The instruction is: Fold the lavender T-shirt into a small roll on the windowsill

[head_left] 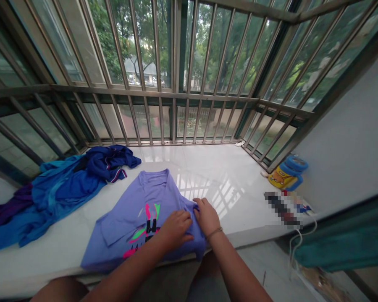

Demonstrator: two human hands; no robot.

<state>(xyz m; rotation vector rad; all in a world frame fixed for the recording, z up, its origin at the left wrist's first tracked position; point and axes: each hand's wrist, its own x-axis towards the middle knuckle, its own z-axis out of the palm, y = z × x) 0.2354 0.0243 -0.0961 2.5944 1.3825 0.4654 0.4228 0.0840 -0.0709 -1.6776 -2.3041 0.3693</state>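
Observation:
A purple T-shirt with a pink, green and black print lies spread on the white ledge, its left-side sleeve folded inward over the front. My left hand rests on the shirt beside the print, fingers bent and thumb apart from them. At the shirt's right edge, my right hand is closed on the fabric near the sleeve, with the thumb side toward the left hand. A thin bracelet circles the right wrist. Part of the print is covered by my left forearm.
A heap of blue clothes lies at the left of the white ledge. At the right end stand a blue-and-yellow jug and a pixelated item with a white cord. Metal window bars enclose the far side.

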